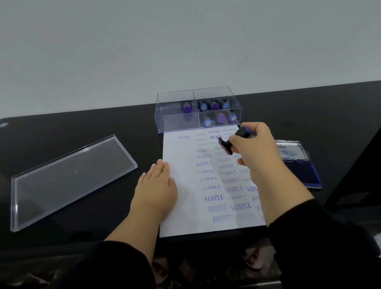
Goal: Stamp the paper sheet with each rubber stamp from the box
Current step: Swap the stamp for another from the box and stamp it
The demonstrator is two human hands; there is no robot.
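Fingers [161,167] of left hand [155,189]: straight and together, pressed flat on left margin of paper sheet [189,183]. Fingers of right hand [254,146]: curled round a rubber stamp [234,139], held tilted above the sheet's upper right, rubber face turned left and clear of the paper; handle mostly hidden in the grip, blue tip just showing.

Black sleeves [93,276]: fill the near foreground, cut off by the lower frame edge.

Paper sheet: flat on black table [99,227], near edge at the table's front. Printed in blue with SAMPLE, AMENDED, EXPRESS, AIR MAIL; several prints faint or blurred and unreadable; right column covered by the right forearm. Bare strip down the left side, beside the left hand.

Ink pad [305,168]: open, right of the sheet, partly hidden behind the right wrist; lid label illegible.

Clear lid [73,178]: lying well left of the sheet, apart from all else.

Clear box [197,108]: touching the sheet's far edge, divided into compartments. Right compartments: six stamps with blue or purple tops. Left compartment: one purple-topped stamp.
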